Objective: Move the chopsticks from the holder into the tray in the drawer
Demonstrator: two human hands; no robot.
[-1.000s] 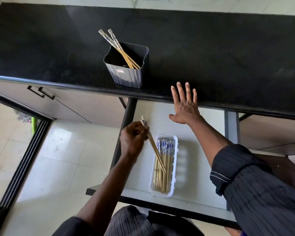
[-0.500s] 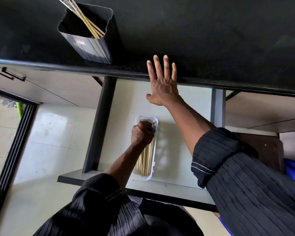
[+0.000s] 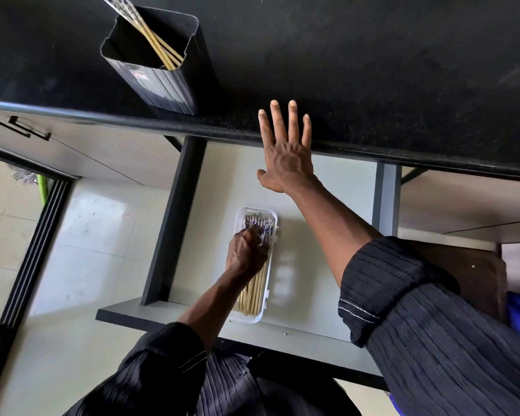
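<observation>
Most of the chopsticks (image 3: 254, 283) are already laid in the white tray (image 3: 271, 259), which sits on the floor of the open drawer (image 3: 327, 259), patterned ends pointing toward the table (image 3: 342, 55). A few more chopsticks, perhaps 3 or 4, are left leaning in the dark holder (image 3: 150, 67) that stands near the table's front edge, so the task is judged to be well advanced but not finished; at least 1 more trip to the holder is likely needed.

The left hand (image 3: 246, 250) is lowered into the tray, knuckles up, fingers curled over the patterned ends of the bundle. Whether a chopstick is pinched between them or has been let go cannot be told, since the fingertips are hidden.

The right hand (image 3: 285, 148) is held flat and fully spread, empty, with its fingers laid over the table's front edge above the drawer.
</observation>
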